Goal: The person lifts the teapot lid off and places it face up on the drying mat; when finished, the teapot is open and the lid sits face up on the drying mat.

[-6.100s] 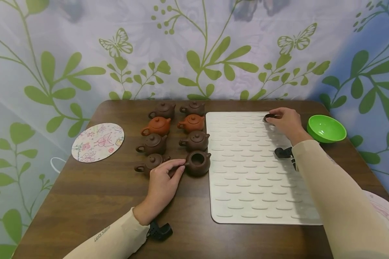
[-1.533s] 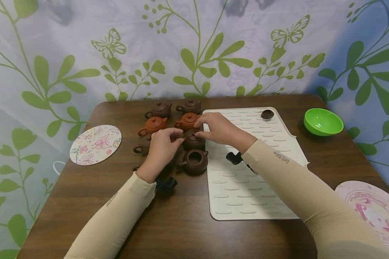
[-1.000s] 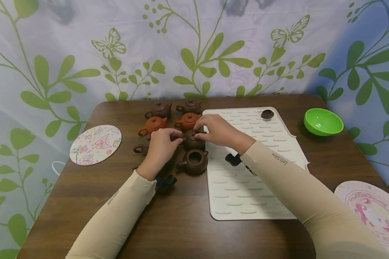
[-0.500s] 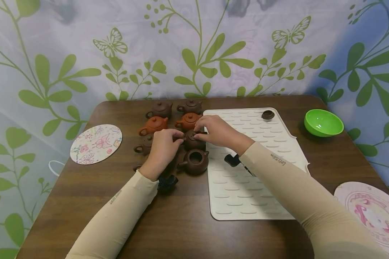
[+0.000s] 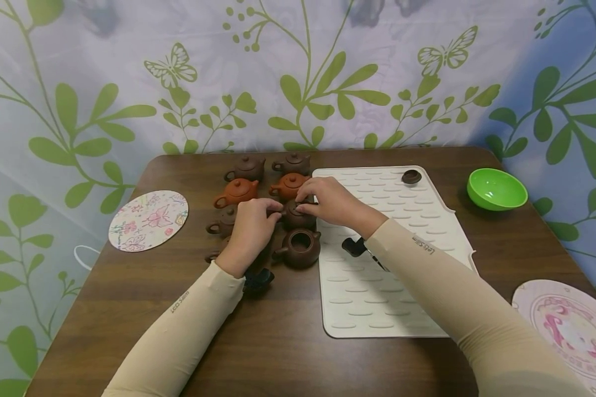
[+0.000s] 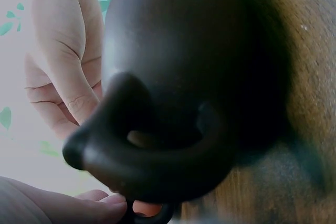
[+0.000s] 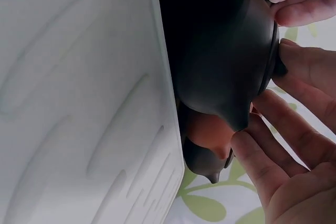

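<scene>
Held teapot [image 5: 297, 219]: dk brown, just L of mat [image 5: 357, 300]; lid [image 7: 274, 51] looks seated.
L hand [image 5: 250, 229]: thumb + finger pinching its handle.
R hand [image 5: 334, 203]: fingertips pinching knob [image 7: 282, 67] of that lid, at mat's L edge.
Lidless pot [image 5: 302, 258]: just L of mat, nearer person than held 1.
Loose lid [image 5: 411, 176]: on mat, far R corner.
Orange pots [image 5: 291, 188]: 2, L of mat.
Bowl [image 5: 496, 193]: green, R of mat.
</scene>
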Available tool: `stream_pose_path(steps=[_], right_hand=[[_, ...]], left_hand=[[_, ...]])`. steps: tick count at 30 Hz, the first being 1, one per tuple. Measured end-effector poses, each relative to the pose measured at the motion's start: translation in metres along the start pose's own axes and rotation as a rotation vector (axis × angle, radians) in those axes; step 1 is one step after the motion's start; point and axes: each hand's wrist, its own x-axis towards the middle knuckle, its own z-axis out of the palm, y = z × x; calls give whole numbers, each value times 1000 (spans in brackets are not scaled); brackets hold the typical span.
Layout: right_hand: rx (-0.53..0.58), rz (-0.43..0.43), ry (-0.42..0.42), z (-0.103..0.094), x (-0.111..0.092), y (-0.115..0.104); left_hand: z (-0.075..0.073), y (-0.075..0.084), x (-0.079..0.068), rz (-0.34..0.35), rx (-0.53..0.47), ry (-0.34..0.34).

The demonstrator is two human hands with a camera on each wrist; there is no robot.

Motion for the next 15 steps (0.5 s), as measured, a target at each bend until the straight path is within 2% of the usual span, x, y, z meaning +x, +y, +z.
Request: stream_pose_path(steps=[6, 15], right_hand=[[-1, -5, 8, 1, 1, 0], [21, 49, -7, 0, 0, -3]], left_hand=[[-1, 1, -1, 0, -3, 2], [0, 1, -1, -4, 0, 3]])
